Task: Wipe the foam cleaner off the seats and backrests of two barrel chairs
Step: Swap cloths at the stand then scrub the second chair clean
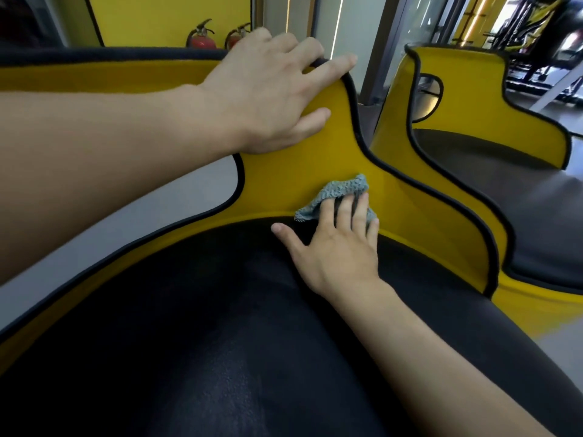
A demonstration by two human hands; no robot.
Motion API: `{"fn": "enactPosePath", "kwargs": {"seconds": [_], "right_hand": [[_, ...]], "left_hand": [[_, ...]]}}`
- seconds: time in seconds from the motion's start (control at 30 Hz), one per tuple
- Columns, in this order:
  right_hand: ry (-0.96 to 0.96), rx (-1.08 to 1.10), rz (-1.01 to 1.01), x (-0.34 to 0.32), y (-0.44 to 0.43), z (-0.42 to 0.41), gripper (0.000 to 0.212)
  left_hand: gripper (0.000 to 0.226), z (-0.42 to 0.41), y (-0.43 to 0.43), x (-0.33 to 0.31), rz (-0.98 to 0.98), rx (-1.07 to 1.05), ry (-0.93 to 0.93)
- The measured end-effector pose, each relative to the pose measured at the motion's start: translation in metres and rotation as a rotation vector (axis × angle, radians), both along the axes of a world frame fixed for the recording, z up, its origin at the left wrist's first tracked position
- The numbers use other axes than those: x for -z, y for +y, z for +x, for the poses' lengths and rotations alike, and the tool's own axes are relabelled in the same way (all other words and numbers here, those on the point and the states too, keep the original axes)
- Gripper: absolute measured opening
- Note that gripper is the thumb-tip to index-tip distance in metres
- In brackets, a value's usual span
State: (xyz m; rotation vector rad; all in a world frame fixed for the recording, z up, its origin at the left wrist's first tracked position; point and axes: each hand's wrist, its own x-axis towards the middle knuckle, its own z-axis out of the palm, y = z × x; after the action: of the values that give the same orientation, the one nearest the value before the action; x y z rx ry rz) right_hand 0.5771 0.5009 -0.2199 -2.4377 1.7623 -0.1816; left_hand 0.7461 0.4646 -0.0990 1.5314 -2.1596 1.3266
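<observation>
While my left hand [268, 96] grips the backrest [299, 175] rim on the far side to steady it, my right hand [340, 250] presses the cloth [340, 189] with flat fingers into the seam above the seat [189, 294]; I should sweep firmly along that crease

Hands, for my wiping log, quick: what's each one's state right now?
Left hand: grips the top edge of the yellow black-trimmed chair backrest.
Right hand: open, straight fingers pressing the crumpled blue-grey microfibre cloth.
</observation>
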Motion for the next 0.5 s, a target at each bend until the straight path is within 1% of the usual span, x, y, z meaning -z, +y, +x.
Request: {"fn": "enactPosePath", "kwargs": {"seconds": [0.1,0.17,0.23,0.3,0.37,0.5], "right_hand": [[-0.180,0.075,-0.030,0.005,0.002,0.037,0.098],[-0.241,0.038,-0.033,0.005,0.011,0.066,0.091],[-0.239,-0.095,-0.010,0.007,0.026,0.085,0.084],[-0.217,-0.182,0.010,0.009,0.031,0.085,0.080],[-0.193,-0.171,0.025,0.009,0.022,0.069,0.083],[-0.181,-0.026,0.005,0.005,-0.001,0.031,0.091]], "left_hand": [[0.072,-0.002,-0.002,0.001,0.004,0.001,0.017],[0.070,-0.004,-0.003,0.002,-0.006,0.003,0.031],[0.070,-0.003,-0.003,0.002,-0.004,0.015,0.035],[0.071,-0.001,-0.002,0.000,-0.002,0.036,0.030],[0.072,-0.001,-0.001,-0.001,0.002,0.046,0.019],[0.073,-0.002,-0.001,-0.001,0.003,0.027,0.022]]}}
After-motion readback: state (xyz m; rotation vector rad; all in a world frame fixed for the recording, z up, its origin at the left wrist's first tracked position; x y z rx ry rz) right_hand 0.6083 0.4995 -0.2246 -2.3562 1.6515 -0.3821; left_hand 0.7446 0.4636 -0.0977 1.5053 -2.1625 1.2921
